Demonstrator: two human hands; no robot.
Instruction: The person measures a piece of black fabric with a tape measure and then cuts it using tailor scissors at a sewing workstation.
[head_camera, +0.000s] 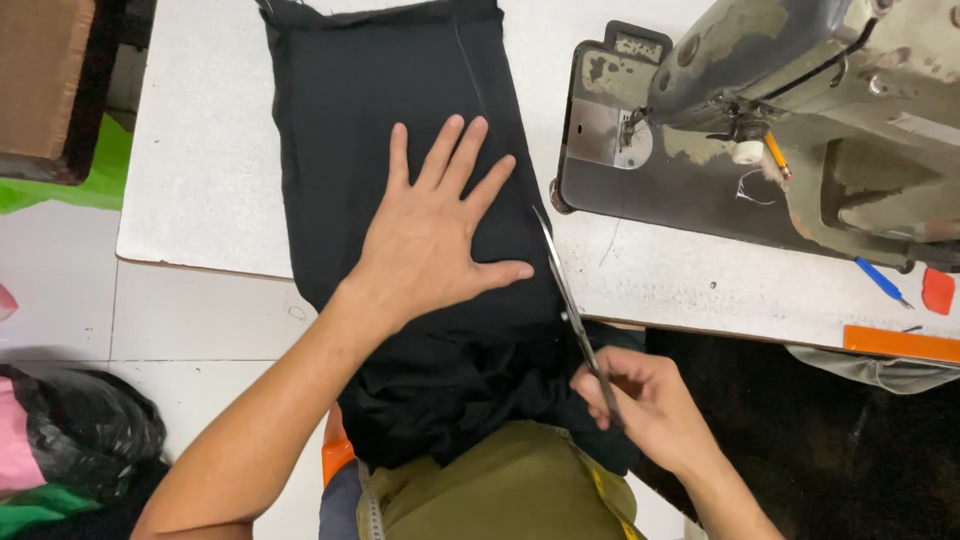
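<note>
While our right hand (640, 400) sits nearest us, low and right by the table edge, we have it curled shut around the handles of the scissors (570, 300) — fingers pinching the loops, which are mostly hidden under the knuckles. From that grip the blades run up and slightly left, away from us, along the right edge of the black fabric (400, 100). Whether the blades are parted or pressed together we cannot tell; they read as one thin line. The tip ends just right of our left thumb.

Our left hand (435, 240) lies farther out, flat on the cloth, fingers spread wide, palm pressing down — holding nothing, just pinning. It sits to the left of the blades, near but apart from them.

The fabric's long axis runs near-to-far: bunched in our lap over the olive garment (510, 490), then draped over the white table (190, 170) and smooth toward the far edge. So cloth lies left of the scissor line, right hand being the nearer one to the blades.

Beyond, right — a worn grey sewing machine (780, 120), well apart from the hands.
</note>
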